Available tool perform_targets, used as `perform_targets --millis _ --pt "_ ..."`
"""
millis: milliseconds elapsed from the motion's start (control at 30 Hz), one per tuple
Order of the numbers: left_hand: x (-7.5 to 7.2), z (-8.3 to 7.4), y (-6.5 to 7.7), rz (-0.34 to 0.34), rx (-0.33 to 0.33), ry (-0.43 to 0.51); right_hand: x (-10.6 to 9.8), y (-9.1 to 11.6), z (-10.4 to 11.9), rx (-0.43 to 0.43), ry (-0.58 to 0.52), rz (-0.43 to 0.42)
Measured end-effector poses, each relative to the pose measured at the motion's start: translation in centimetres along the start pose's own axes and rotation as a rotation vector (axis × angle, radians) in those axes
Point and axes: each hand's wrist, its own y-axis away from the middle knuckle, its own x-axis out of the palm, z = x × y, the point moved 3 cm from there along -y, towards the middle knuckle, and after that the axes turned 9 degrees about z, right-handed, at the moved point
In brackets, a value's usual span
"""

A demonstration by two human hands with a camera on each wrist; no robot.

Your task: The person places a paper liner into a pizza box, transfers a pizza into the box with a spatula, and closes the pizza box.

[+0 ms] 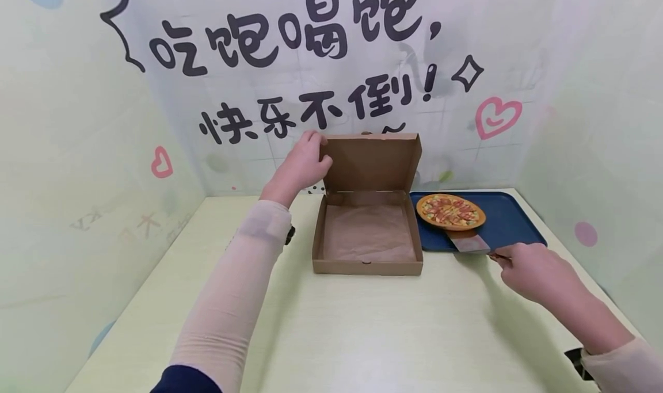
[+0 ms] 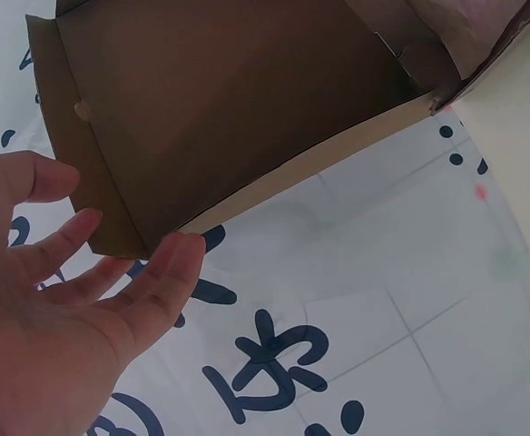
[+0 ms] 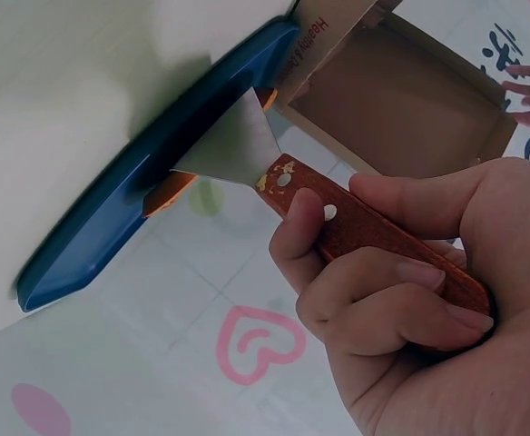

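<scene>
Steady lid (image 1: 370, 163) with loosely spread left hand (image 1: 304, 161) | with spatula (image 3: 374, 227) clasped in right hand (image 1: 544, 275) | hold blade (image 3: 233, 141) level beneath pizza (image 1: 450, 210), preventing slippage

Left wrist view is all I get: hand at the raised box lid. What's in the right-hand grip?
Observer: The right-hand grip holds a spatula by its wooden handle.

Operator: And the blade?

Observer: In the head view, its front end goes out of sight under a pizza at the left part of a blue tray. Can't tell if the pizza is lifted.

Operator: I only catch a corner of the box base. Anything in it?

Observer: Head view shows only brown paper lining the box.
</scene>
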Motion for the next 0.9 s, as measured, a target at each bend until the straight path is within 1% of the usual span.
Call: perform_targets --millis 200,300,467,600,733,833,900 --pt "-0.2 0.1 0.3 -0.009 -0.007 0.004 0.2 -0.1 -0.2 0.015 -0.012 0.027" --pt "-0.2 0.3 0.5 -0.014 -0.015 0.007 0.6 -0.1 -0.2 0.016 -0.023 0.021" --pt "-0.2 0.6 0.7 -0.012 -0.009 0.013 1.2 -0.2 -0.2 0.014 -0.035 0.001" --pt "0.1 1.0 0.6 -0.017 0.005 0.028 1.2 -0.4 -0.4 0.015 -0.036 -0.005" --pt "0.5 1.4 0.5 -0.026 0.004 0.050 1.2 -0.3 -0.4 0.021 -0.038 -0.002" --pt "0.6 1.5 0.5 -0.035 0.008 0.060 1.0 -0.2 -0.5 0.024 -0.033 -0.011" --pt "0.6 1.5 0.5 -0.044 0.022 0.058 0.9 -0.1 -0.5 0.021 -0.028 -0.017"
